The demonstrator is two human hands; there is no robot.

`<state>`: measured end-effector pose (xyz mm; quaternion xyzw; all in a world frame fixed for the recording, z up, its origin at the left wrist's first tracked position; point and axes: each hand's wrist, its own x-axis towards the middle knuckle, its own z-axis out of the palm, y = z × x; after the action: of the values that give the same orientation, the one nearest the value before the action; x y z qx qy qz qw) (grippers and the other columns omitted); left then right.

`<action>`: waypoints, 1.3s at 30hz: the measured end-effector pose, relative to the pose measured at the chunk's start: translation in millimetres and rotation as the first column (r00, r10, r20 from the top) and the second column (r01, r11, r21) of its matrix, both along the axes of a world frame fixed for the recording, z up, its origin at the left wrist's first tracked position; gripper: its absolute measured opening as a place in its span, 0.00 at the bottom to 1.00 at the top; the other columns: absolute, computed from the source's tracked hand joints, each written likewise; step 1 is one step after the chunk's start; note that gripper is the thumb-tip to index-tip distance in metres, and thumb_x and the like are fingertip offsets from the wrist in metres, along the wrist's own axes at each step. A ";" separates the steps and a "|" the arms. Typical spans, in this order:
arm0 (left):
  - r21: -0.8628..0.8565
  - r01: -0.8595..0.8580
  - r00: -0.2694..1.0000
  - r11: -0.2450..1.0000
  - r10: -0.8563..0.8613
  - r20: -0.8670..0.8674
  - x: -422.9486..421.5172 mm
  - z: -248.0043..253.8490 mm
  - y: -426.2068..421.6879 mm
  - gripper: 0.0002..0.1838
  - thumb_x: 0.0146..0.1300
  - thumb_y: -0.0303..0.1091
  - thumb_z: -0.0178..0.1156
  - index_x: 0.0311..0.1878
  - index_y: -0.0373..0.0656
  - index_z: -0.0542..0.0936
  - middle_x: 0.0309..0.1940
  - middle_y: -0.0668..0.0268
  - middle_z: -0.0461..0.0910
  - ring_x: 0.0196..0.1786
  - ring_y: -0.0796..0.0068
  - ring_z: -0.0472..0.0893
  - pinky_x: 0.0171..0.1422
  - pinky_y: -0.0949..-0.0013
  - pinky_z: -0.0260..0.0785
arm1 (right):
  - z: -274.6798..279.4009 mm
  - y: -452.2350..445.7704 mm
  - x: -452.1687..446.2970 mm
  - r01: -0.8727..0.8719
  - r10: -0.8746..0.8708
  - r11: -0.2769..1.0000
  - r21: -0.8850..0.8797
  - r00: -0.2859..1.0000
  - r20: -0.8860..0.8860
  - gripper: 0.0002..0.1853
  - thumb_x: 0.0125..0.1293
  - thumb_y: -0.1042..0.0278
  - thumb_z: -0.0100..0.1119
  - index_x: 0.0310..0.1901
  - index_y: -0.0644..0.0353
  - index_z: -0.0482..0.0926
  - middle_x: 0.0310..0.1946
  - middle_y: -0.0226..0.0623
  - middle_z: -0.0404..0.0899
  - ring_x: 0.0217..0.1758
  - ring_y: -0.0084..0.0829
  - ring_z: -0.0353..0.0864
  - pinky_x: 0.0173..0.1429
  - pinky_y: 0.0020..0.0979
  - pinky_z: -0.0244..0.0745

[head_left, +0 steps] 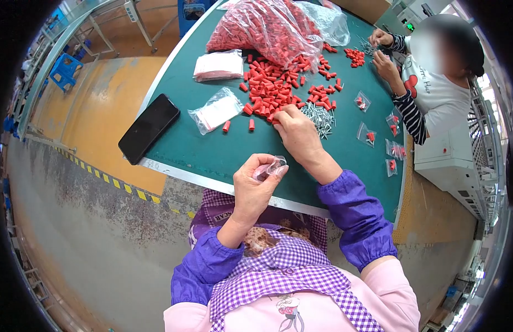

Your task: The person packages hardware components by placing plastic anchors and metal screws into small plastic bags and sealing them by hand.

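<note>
My left hand (pixel 256 185) is closed around the sides of a small clear plastic bag (pixel 277 166), just above the table's near edge. Its mouth faces up and looks spread. Farther forward, my right hand (pixel 298 133) has its fingers pinched together at the near edge of a heap of red plastic caps (pixel 267 86). One red cap shows at the fingertips. Beside that hand, to the right, lies a pile of silver screws (pixel 321 119). Two loose red caps (pixel 251 125) stand left of the right hand.
A large bag of red caps (pixel 262 27) lies behind the heap. Stacked small bags (pixel 218 65), a bag packet (pixel 216 112) and a black phone (pixel 149 129) lie left. Several filled bags (pixel 366 134) are at right, near a co-worker's hands (pixel 383 63) on the green table (pixel 212 152).
</note>
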<state>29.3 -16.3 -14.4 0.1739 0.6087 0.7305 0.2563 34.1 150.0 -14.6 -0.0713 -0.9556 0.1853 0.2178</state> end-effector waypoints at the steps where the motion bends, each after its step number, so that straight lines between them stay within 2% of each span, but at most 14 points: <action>1: 0.004 -0.005 1.000 1.000 0.005 0.007 -1.2 -0.5 -1.5 0.08 0.57 0.22 0.66 0.39 0.37 0.77 0.31 0.72 0.79 0.31 0.90 0.73 0.33 0.86 0.65 | -3.0 0.8 -2.6 0.022 -0.024 0.999 0.048 0.998 0.056 0.08 0.56 0.76 0.57 0.39 0.64 0.76 0.39 0.45 0.74 0.44 0.45 0.78 0.48 0.40 0.75; 6: 0.063 -0.036 0.999 0.997 0.035 0.025 -6.6 0.0 -1.6 0.08 0.57 0.22 0.66 0.39 0.36 0.77 0.31 0.72 0.79 0.32 0.90 0.74 0.34 0.86 0.65 | 8.2 -6.4 -2.9 0.035 -0.090 0.976 0.214 0.963 0.255 0.07 0.57 0.78 0.51 0.37 0.68 0.74 0.35 0.46 0.74 0.41 0.45 0.78 0.46 0.39 0.75; 10: 0.033 -0.062 0.998 0.998 0.062 0.003 -11.0 -5.3 -1.8 0.08 0.57 0.22 0.66 0.39 0.36 0.77 0.31 0.73 0.78 0.32 0.90 0.73 0.34 0.85 0.66 | 6.8 -1.9 6.7 -0.056 0.033 0.975 0.216 0.993 0.111 0.06 0.58 0.78 0.52 0.38 0.67 0.74 0.35 0.46 0.74 0.40 0.45 0.79 0.44 0.39 0.75; 12: 0.010 -0.070 0.997 0.997 0.070 -0.011 -14.3 -6.2 -3.3 0.08 0.57 0.22 0.66 0.38 0.36 0.77 0.30 0.73 0.78 0.32 0.90 0.73 0.34 0.85 0.65 | 19.1 -5.5 17.6 -0.028 0.038 0.988 -0.150 0.997 0.066 0.06 0.59 0.78 0.55 0.39 0.65 0.74 0.35 0.45 0.74 0.39 0.45 0.79 0.42 0.39 0.75; 16: -0.036 -0.049 0.998 0.998 0.047 -0.041 -17.1 -7.7 0.8 0.08 0.58 0.23 0.66 0.38 0.36 0.77 0.29 0.74 0.77 0.31 0.90 0.73 0.32 0.85 0.64 | 68.4 -21.2 32.6 -0.143 0.216 0.888 -0.437 0.969 0.123 0.07 0.58 0.80 0.56 0.39 0.65 0.73 0.34 0.45 0.75 0.39 0.46 0.79 0.40 0.39 0.75; 18: -0.050 -0.033 0.998 0.998 0.030 -0.060 -16.5 -8.8 2.0 0.08 0.58 0.24 0.66 0.39 0.36 0.77 0.29 0.74 0.77 0.31 0.91 0.72 0.32 0.85 0.64 | 79.4 -25.2 35.5 -0.251 0.279 0.920 -0.302 0.959 0.053 0.08 0.57 0.81 0.56 0.39 0.66 0.73 0.35 0.44 0.74 0.39 0.46 0.80 0.40 0.38 0.75; 21: -0.123 -0.046 0.991 0.991 0.030 -0.133 -15.6 -8.7 2.8 0.09 0.58 0.25 0.66 0.39 0.36 0.78 0.30 0.73 0.78 0.31 0.90 0.72 0.33 0.84 0.66 | 82.8 -30.5 38.5 -0.311 0.334 0.941 -0.134 0.920 0.206 0.11 0.53 0.82 0.58 0.40 0.66 0.73 0.38 0.44 0.74 0.39 0.46 0.80 0.40 0.38 0.77; 24: -0.093 -0.085 0.970 0.992 0.061 -0.235 -15.2 -13.4 3.1 0.09 0.57 0.25 0.66 0.39 0.36 0.78 0.30 0.73 0.79 0.32 0.89 0.73 0.35 0.83 0.68 | 80.7 -38.1 39.4 -0.276 0.297 0.948 -0.159 0.947 0.124 0.10 0.54 0.80 0.58 0.40 0.65 0.75 0.37 0.44 0.74 0.37 0.46 0.80 0.39 0.39 0.76; 26: -0.099 -0.073 0.984 0.992 0.056 -0.166 -15.9 -11.6 0.3 0.11 0.53 0.27 0.68 0.38 0.36 0.79 0.31 0.63 0.81 0.31 0.79 0.77 0.34 0.74 0.71 | 84.3 -39.5 41.7 -0.261 0.287 0.946 -0.192 0.950 0.123 0.10 0.55 0.79 0.59 0.40 0.64 0.76 0.35 0.43 0.75 0.36 0.45 0.80 0.38 0.38 0.76; 30: -0.075 -0.066 0.986 0.995 0.053 -0.160 -15.8 -9.6 0.2 0.11 0.52 0.27 0.68 0.38 0.36 0.79 0.32 0.63 0.80 0.33 0.78 0.78 0.36 0.74 0.71 | 73.7 -39.1 46.5 -0.240 0.273 0.949 -0.206 0.951 0.147 0.09 0.57 0.75 0.61 0.41 0.60 0.79 0.31 0.42 0.75 0.32 0.43 0.79 0.36 0.36 0.75; 31: -0.077 -0.075 0.971 0.994 0.055 -0.233 -14.7 -10.2 0.0 0.11 0.54 0.26 0.68 0.39 0.36 0.79 0.32 0.68 0.79 0.32 0.84 0.76 0.35 0.78 0.69 | 67.6 -36.9 46.0 -0.241 0.273 0.949 -0.204 0.951 0.146 0.09 0.57 0.75 0.61 0.41 0.60 0.79 0.31 0.42 0.75 0.32 0.43 0.79 0.36 0.36 0.75; 34: -0.091 -0.091 0.945 0.992 0.057 -0.322 -15.3 -4.2 -4.0 0.10 0.57 0.26 0.67 0.41 0.36 0.79 0.34 0.73 0.78 0.31 0.89 0.73 0.35 0.83 0.67 | 56.4 -30.8 45.6 -0.274 0.326 0.885 -0.377 0.942 0.080 0.09 0.59 0.75 0.61 0.43 0.61 0.80 0.28 0.35 0.75 0.30 0.32 0.78 0.33 0.30 0.73; 36: -0.103 -0.099 0.940 0.990 0.059 -0.335 -16.6 -4.7 -5.1 0.11 0.57 0.26 0.66 0.43 0.37 0.79 0.35 0.72 0.77 0.32 0.89 0.73 0.35 0.83 0.67 | 56.8 -23.5 49.8 -0.059 0.126 0.733 -0.678 0.991 0.050 0.09 0.62 0.74 0.60 0.44 0.62 0.80 0.27 0.28 0.75 0.29 0.19 0.74 0.32 0.24 0.70; 39: 0.058 -0.033 0.965 0.998 0.047 -0.260 -20.3 -8.7 -6.2 0.12 0.61 0.26 0.64 0.48 0.38 0.80 0.43 0.71 0.76 0.33 0.88 0.72 0.34 0.83 0.65 | 49.8 -14.9 54.2 0.047 0.062 0.635 -0.771 0.992 0.111 0.08 0.65 0.73 0.59 0.44 0.65 0.80 0.31 0.25 0.77 0.32 0.14 0.72 0.36 0.20 0.69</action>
<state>9.0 -22.5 -23.1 0.2627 0.6209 0.7222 0.1544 88.3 135.1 35.2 -0.1652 -0.7967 0.5719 0.1042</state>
